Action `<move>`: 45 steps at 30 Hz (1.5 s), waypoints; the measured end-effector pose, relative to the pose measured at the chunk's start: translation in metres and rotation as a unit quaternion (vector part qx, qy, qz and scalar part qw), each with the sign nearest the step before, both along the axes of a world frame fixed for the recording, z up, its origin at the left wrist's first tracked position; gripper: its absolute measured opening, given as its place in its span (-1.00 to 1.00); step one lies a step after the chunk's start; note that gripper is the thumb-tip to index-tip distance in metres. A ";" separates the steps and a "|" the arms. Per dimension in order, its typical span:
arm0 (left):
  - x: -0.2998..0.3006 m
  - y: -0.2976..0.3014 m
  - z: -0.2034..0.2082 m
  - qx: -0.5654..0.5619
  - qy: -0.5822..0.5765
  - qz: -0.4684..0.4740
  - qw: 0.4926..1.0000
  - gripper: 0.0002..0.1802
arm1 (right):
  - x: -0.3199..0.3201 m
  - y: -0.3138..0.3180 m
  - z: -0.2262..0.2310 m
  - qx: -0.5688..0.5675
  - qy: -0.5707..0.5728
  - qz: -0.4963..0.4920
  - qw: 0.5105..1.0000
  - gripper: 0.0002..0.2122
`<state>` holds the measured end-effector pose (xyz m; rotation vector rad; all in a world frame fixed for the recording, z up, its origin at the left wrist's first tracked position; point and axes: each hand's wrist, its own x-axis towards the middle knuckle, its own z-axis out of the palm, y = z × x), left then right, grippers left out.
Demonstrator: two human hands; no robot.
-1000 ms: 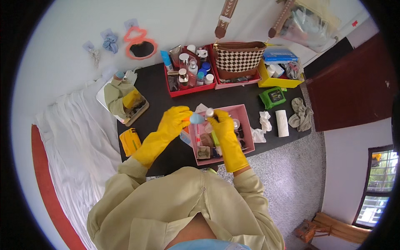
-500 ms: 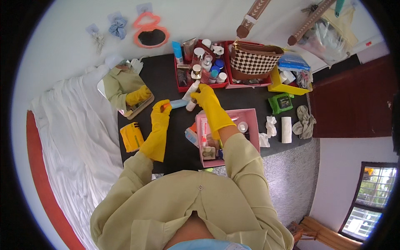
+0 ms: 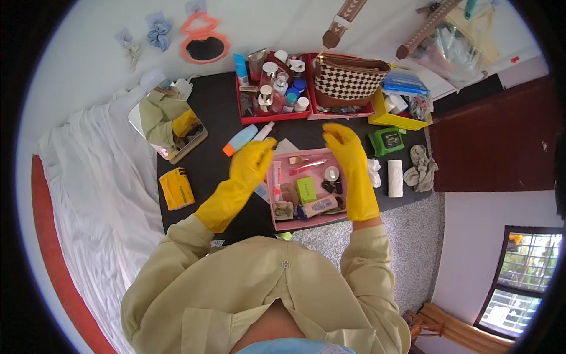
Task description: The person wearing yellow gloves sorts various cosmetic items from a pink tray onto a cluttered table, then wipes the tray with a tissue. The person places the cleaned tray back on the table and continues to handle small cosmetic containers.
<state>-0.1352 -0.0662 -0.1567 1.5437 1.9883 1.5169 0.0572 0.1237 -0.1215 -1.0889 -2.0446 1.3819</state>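
Observation:
Both my hands wear yellow rubber gloves. My left hand (image 3: pixel 252 163) hovers at the far left corner of a pink box (image 3: pixel 277 225), its fingers loosely bent, with nothing visible in it. Just beyond it lie a blue bottle with an orange cap (image 3: pixel 240 140) and a white tube (image 3: pixel 263 131). My right hand (image 3: pixel 346 147) is over the box's far right corner, fingers bent and apart, holding nothing I can see. Inside the box are a green carton (image 3: pixel 306 190), a beige bottle (image 3: pixel 319 207), a pink-white tube (image 3: pixel 277 182) and a round white jar (image 3: pixel 331 173).
Along the wall stand a red box of cosmetics (image 3: pixel 240 112), a checkered handbag (image 3: pixel 348 79) and a yellow box (image 3: pixel 407 123). A mirror (image 3: pixel 171 124) and yellow pack (image 3: pixel 176 188) are at left. At right lie a green wipes pack (image 3: pixel 387 141), white roll (image 3: pixel 395 179) and grey cloth (image 3: pixel 421 168).
My left hand has let go of the blue bottle and moved right. My right hand has released the white tube and moved right, uncovering the pink box's contents. The view has shifted slightly.

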 end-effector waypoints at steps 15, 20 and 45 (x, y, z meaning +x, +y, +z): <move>0.093 0.084 -0.063 -0.291 0.392 -0.114 0.865 -0.69 | 0.048 -0.048 -0.090 0.205 -0.493 0.061 0.843 -0.50; 0.092 0.086 -0.077 -0.342 0.391 -0.091 0.850 -0.82 | 0.059 -0.051 -0.083 0.210 -0.454 0.036 0.865 -0.59; -0.056 -0.039 -0.015 -0.110 -0.434 0.098 0.889 -0.75 | -0.100 0.017 -0.068 0.225 -0.438 0.086 0.866 -0.63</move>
